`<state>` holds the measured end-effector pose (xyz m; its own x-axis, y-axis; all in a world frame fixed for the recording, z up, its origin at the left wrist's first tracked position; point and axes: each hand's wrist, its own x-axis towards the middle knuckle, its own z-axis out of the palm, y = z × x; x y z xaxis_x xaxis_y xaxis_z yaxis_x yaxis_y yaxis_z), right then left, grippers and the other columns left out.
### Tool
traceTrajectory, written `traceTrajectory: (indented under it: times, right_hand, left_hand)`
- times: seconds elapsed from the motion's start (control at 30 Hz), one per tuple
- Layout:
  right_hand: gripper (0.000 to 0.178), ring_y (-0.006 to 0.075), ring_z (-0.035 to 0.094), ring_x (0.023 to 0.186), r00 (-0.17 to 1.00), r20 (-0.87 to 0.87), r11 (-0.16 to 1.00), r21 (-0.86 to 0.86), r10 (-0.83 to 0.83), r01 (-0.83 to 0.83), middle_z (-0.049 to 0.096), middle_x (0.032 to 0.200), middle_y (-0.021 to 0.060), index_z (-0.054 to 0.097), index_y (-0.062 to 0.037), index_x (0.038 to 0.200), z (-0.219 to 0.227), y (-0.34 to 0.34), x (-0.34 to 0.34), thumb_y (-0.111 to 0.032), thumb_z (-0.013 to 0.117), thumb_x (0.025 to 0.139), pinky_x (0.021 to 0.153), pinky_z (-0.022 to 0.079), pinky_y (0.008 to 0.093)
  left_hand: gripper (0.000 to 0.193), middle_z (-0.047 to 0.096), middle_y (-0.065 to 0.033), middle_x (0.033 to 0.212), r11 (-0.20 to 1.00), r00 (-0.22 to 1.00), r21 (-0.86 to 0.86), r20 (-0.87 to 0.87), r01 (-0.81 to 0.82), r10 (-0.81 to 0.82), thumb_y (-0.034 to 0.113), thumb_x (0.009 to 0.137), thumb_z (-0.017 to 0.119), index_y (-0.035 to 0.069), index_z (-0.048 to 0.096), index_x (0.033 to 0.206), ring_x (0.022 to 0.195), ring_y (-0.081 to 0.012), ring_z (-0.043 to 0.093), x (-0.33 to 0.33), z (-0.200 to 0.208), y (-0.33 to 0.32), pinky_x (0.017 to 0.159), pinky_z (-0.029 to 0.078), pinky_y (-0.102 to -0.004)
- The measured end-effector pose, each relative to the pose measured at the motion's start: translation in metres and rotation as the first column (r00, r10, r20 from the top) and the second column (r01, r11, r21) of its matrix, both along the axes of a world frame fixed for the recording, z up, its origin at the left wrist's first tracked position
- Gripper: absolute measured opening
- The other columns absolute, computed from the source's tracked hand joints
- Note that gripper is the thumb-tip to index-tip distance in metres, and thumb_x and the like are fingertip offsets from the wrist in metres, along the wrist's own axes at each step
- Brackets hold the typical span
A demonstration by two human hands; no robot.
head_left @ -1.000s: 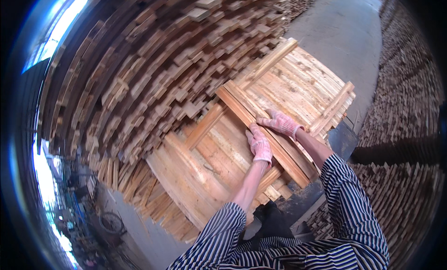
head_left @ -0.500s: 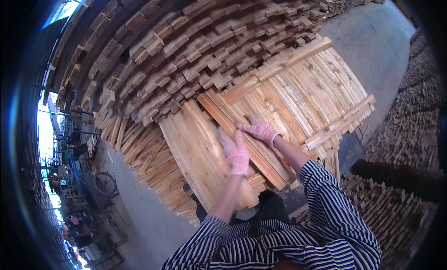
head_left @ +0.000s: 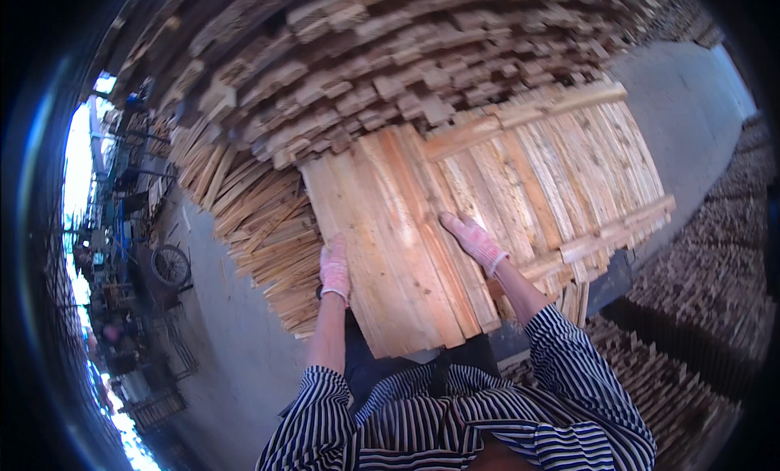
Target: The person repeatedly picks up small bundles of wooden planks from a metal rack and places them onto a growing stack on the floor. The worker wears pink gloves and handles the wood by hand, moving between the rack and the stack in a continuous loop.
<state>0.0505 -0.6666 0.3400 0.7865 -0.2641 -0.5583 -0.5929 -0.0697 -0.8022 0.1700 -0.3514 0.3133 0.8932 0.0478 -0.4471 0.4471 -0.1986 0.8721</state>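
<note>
Several pale wooden boards (head_left: 394, 252) lie side by side, close against one another, between my two hands. My left hand (head_left: 334, 268), in a pink-and-white glove, grips their outer left edge; part of its fingers is hidden there. On the opposite side, my right hand (head_left: 473, 239), gloved alike, grips the right edge of the row, its fingers pointing up and to the left. Just right of it lies a slatted wooden panel (head_left: 552, 166) with a crosspiece (head_left: 613, 226) along its near edge and another (head_left: 520, 118) along the far one.
A tall stack of planks (head_left: 366, 73) rises behind the boards. Loose thin wood strips (head_left: 260, 219) lie in a heap at the left. More stacked wood (head_left: 699, 260) stands at the right. A spoked wheel (head_left: 171, 265) is on the far left, beside grey floor (head_left: 231, 333).
My left hand has moved left to the boards' outer edge. The reddish boards, which lay raised and askew on the others, now sit flush within the row. The view has shifted slightly.
</note>
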Motion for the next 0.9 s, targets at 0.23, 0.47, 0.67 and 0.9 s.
traceTrajectory:
  times: [0.23,0.47,0.67,0.9]
  right_hand:
    - [0.083,0.0440,0.051,0.131,0.999,0.004,0.819,-0.573,0.044,-0.034,0.050,0.142,0.0303,0.039,0.0030,0.147,0.034,0.030,0.024,-0.049,0.069,0.089,0.109,0.042,0.0468]
    - [0.069,0.0395,0.051,0.131,0.820,0.477,0.919,-0.368,0.317,-0.141,0.054,0.140,0.0251,0.048,-0.0004,0.143,0.114,0.213,0.168,-0.038,0.069,0.089,0.111,0.040,0.0436]
    - [0.081,0.0396,0.057,0.128,0.943,0.008,0.912,-0.254,0.334,-0.321,0.057,0.137,0.0286,0.049,0.0028,0.142,-0.018,0.335,0.322,-0.057,0.064,0.088,0.108,0.044,0.0413]
    - [0.082,0.0404,0.050,0.134,0.909,-0.313,0.484,-0.771,0.277,-0.413,0.049,0.148,0.0245,0.049,-0.0044,0.143,-0.203,0.335,0.442,-0.068,0.052,0.091,0.107,0.043,0.0465]
  left_hand:
    - [0.055,0.072,-0.0163,0.104,0.959,0.969,0.284,0.239,-0.004,-0.067,0.054,0.096,0.062,0.005,0.059,0.120,0.095,-0.0310,0.068,0.008,-0.044,0.022,0.081,0.053,-0.0389]
    - [0.060,0.071,-0.0153,0.111,0.930,0.995,0.361,0.042,0.071,-0.092,0.059,0.097,0.055,0.006,0.057,0.126,0.102,-0.0322,0.066,0.003,-0.039,0.019,0.086,0.051,-0.0402]
    - [0.067,0.060,-0.0118,0.136,0.958,0.891,-0.167,-0.358,0.234,-0.280,0.056,0.105,0.036,0.003,0.053,0.141,0.126,-0.0284,0.055,0.055,-0.052,0.093,0.109,0.041,-0.0391]
    - [0.048,0.052,0.0041,0.073,0.785,0.786,-0.323,-0.536,-0.528,0.307,0.056,0.087,0.075,0.016,0.062,0.110,0.062,-0.0117,0.049,0.148,-0.190,0.305,0.058,0.042,-0.0322]
